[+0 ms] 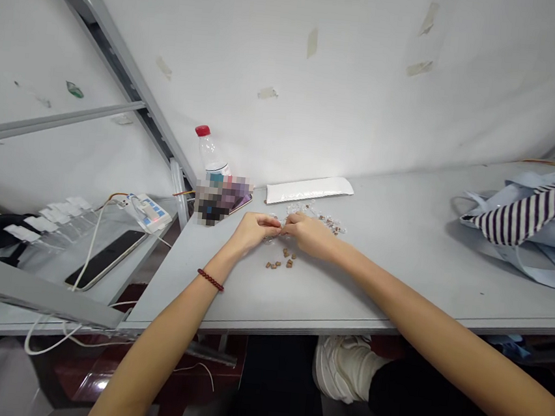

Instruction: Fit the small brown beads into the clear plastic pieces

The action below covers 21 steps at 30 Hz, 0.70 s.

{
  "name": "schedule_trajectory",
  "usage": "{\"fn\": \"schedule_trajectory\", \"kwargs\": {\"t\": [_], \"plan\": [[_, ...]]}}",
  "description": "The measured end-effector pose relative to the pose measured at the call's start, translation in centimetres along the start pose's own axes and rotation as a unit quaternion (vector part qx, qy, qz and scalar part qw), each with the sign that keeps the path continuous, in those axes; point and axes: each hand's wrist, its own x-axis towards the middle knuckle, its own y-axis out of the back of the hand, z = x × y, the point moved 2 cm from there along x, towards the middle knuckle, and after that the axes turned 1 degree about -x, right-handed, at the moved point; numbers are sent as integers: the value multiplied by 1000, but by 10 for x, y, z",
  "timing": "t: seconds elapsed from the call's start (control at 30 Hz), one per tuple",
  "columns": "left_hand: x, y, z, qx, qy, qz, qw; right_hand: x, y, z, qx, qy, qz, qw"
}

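My left hand (pixel 252 231), with a dark red beaded bracelet (pixel 210 280) on the wrist, meets my right hand (pixel 308 233) over the grey table (pixel 381 257). The fingers of both hands are pinched together around something small between them, too hidden to name. Just below the hands lie several small brown pieces (pixel 289 263). Clear plastic wrappers (pixel 305 208), some with brown bits at them, are spread behind and to the right of my right hand. More clear plastic shows beneath the fingertips of my left hand.
A white packet (pixel 309 190) lies by the wall. At the table's back left are a red-capped bottle (pixel 212 156) and a phone (pixel 241 201). A striped bag (pixel 537 213) sits at the right. A power strip (pixel 149 213) and another phone (pixel 106 259) lie on the left table.
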Motion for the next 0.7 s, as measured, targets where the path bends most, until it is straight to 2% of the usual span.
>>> {"fn": "schedule_trajectory", "kwargs": {"t": [0.2, 0.37, 0.5, 0.7], "plan": [[-2, 6, 6, -15, -6, 30, 999, -3, 2, 1, -63, 13, -12, 998], [-3, 8, 8, -18, -2, 38, 999, -4, 3, -9, -148, 34, -8, 988], [-4, 4, 7, -25, 6, 29, 999, -4, 4, -17, -212, 45, 1, 976], [-2, 3, 3, -31, 16, 15, 999, -4, 2, -12, -230, 39, 3, 973]]}}
